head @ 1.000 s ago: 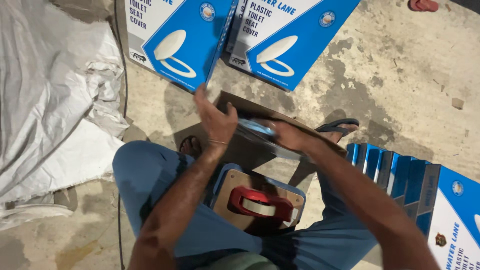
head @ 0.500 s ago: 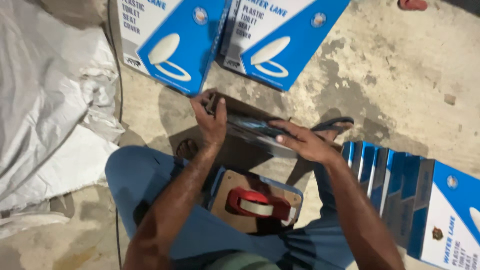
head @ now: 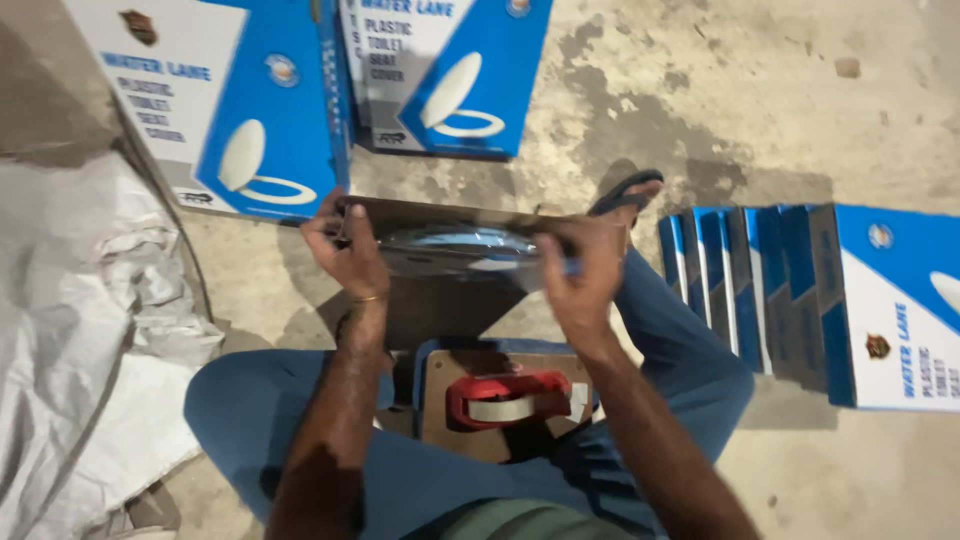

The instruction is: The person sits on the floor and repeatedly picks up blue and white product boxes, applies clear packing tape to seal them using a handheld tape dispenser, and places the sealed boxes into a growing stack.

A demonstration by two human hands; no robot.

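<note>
While the left hand point(head: 350, 250) grips the open carton's point(head: 440, 215) left end, the right hand point(head: 580, 275) clasps the plastic-wrapped seat cover point(head: 450, 250) between them.

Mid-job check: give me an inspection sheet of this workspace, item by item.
Surface: bare concrete floor, stained and rough.
Job's things: open brown carton with a plastic-wrapped part at its mouth.
Clutter: red tape dispenser on a board on the lap; white sacking at left.
Hands: left hand grips the carton's left end; right hand grips its right end, over the wrapping.
Cables: thin dark cord along the sacking's edge.
Surroundings: two blue-and-white boxes ahead, a row of the same boxes at right, a sandal.
</note>
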